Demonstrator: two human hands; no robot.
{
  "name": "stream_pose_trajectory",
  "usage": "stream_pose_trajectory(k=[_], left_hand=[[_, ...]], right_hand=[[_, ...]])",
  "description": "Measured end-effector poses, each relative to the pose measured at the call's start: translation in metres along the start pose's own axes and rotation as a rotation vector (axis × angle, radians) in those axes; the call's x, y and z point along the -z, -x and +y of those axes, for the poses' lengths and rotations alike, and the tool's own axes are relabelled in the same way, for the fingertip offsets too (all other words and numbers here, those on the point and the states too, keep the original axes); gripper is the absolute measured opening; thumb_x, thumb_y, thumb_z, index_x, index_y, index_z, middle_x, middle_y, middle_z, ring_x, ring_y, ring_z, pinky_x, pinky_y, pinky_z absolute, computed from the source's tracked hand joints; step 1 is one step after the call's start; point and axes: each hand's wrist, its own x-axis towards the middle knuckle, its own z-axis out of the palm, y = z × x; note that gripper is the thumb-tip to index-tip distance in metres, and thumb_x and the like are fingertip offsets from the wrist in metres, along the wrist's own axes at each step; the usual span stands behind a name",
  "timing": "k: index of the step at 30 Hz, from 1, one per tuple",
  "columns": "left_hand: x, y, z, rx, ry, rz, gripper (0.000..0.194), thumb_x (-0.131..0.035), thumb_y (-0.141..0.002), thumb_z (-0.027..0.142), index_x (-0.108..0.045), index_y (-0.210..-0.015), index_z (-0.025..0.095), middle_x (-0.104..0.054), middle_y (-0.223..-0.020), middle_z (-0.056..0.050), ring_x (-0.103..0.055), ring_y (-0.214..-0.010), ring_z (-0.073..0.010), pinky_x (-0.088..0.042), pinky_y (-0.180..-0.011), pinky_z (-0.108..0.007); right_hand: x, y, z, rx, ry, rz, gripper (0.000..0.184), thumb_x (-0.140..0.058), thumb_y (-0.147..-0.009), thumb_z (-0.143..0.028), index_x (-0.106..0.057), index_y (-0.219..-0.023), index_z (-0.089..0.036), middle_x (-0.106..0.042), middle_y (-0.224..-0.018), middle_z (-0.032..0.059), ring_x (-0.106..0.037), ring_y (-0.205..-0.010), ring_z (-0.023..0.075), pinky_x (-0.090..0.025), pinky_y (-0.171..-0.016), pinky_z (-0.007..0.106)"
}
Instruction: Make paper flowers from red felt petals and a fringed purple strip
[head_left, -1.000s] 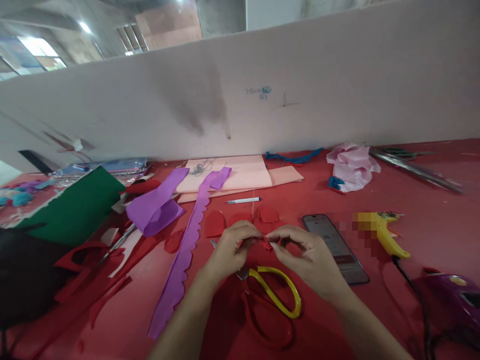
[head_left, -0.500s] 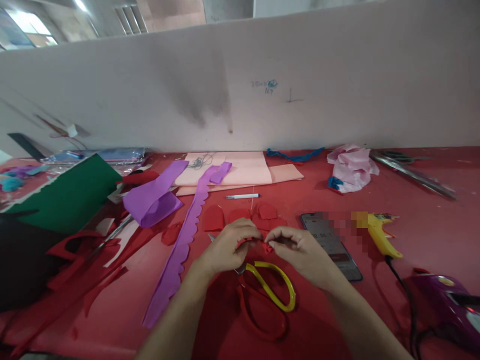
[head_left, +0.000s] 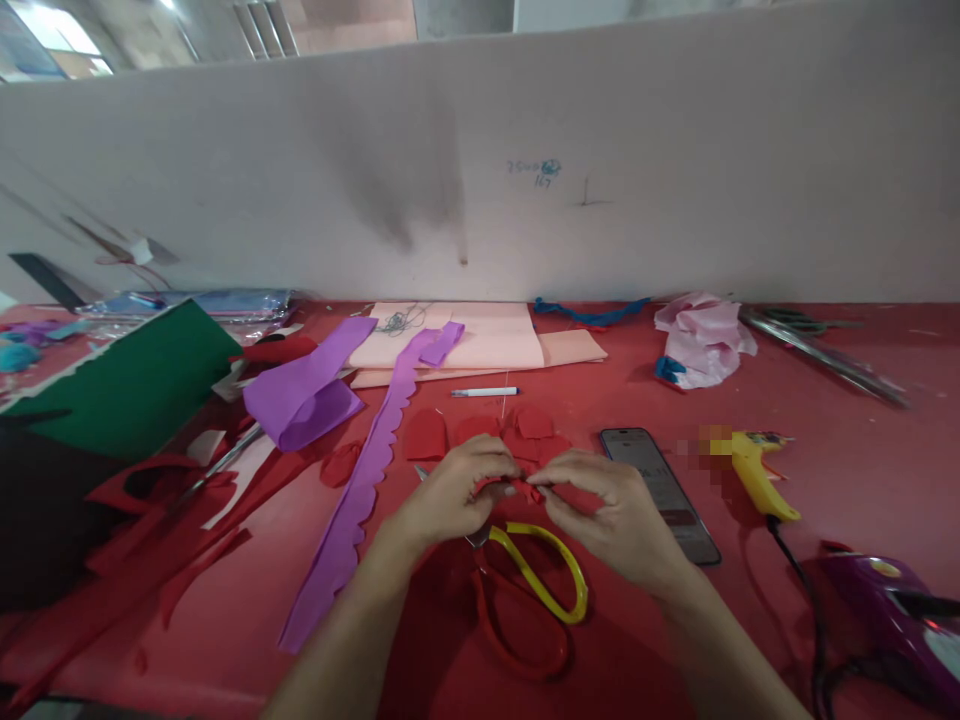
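Note:
Between my two hands is a small gathered piece of red fabric (head_left: 531, 490). My left hand (head_left: 469, 485) is closed on it, fingers curled over its left part. The fingertips of my right hand (head_left: 596, 500) pinch its right end. Scissors (head_left: 536, 575) with one yellow and one red handle lie just below my hands; the left wrist hides part of the blades. Beyond my fingers several red rounded cut pieces (head_left: 426, 436) lie on the red table, with a thin thread standing up near them.
Left are a scalloped purple strip (head_left: 352, 520), a folded purple strip (head_left: 300, 400), red scraps (head_left: 210, 560) and a green sheet (head_left: 127, 385). Behind lie a pen (head_left: 486, 392) and peach sheets (head_left: 480, 335). Right are a phone (head_left: 664, 490), a yellow glue gun (head_left: 757, 480) and a purple device (head_left: 892, 620).
The fingers of my right hand have shifted slightly on the red fabric, and a bit more of it shows between the hands. The view has moved a little; the table things lie as before.

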Motion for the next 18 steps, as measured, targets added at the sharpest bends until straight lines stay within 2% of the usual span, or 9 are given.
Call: stream_pose_trajectory(k=[5, 8, 11, 16, 18], left_hand=[[-0.0002, 0.0006, -0.0004, -0.024, -0.029, -0.042, 0.01, -0.057, -0.084, 0.021, -0.065, -0.083, 0.017, -0.064, -0.082, -0.007, -0.057, -0.08, -0.0192, -0.045, -0.076, -0.031], [-0.0001, 0.0004, -0.0008, -0.02, -0.026, -0.051, 0.009, -0.058, -0.084, 0.022, -0.064, -0.08, 0.016, -0.063, -0.079, -0.006, -0.055, -0.078, -0.0182, -0.043, -0.075, -0.031], [0.0004, 0.0006, -0.0012, -0.008, -0.002, -0.048, 0.011, -0.058, -0.084, 0.024, -0.064, -0.079, 0.015, -0.062, -0.078, -0.005, -0.054, -0.077, -0.0176, -0.043, -0.075, -0.03], [0.0007, 0.0014, -0.0032, 0.002, 0.014, -0.045, 0.012, -0.057, -0.085, 0.025, -0.066, -0.083, 0.016, -0.062, -0.081, -0.006, -0.055, -0.078, -0.0183, -0.043, -0.076, -0.031], [0.0004, 0.0014, -0.0039, 0.0, 0.014, -0.05, 0.014, -0.057, -0.086, 0.026, -0.066, -0.083, 0.016, -0.062, -0.08, -0.006, -0.055, -0.078, -0.0183, -0.043, -0.075, -0.031]], right_hand=[[-0.0038, -0.0007, -0.0035, -0.167, -0.112, -0.034, 0.015, -0.056, -0.077, -0.013, -0.068, -0.081, -0.021, -0.071, -0.08, 0.0006, -0.065, -0.074, 0.0159, -0.049, -0.07, 0.026], [-0.0065, -0.0017, -0.0063, -0.265, -0.22, -0.038, 0.015, -0.054, -0.076, -0.013, -0.067, -0.079, -0.019, -0.07, -0.076, 0.0003, -0.064, -0.073, 0.015, -0.049, -0.068, 0.024], [-0.006, -0.0013, -0.0068, -0.241, -0.23, -0.028, 0.016, -0.054, -0.076, -0.013, -0.068, -0.081, -0.019, -0.071, -0.079, 0.0007, -0.065, -0.076, 0.0149, -0.049, -0.071, 0.024], [-0.002, -0.0002, -0.0059, -0.101, -0.128, -0.004, 0.015, -0.057, -0.079, -0.016, -0.071, -0.083, -0.021, -0.072, -0.084, 0.0015, -0.065, -0.078, 0.0148, -0.047, -0.075, 0.025], [-0.0023, -0.0007, -0.0063, -0.123, -0.125, 0.0, 0.015, -0.057, -0.078, -0.015, -0.07, -0.081, -0.02, -0.071, -0.081, 0.0011, -0.064, -0.076, 0.0149, -0.046, -0.073, 0.025]])
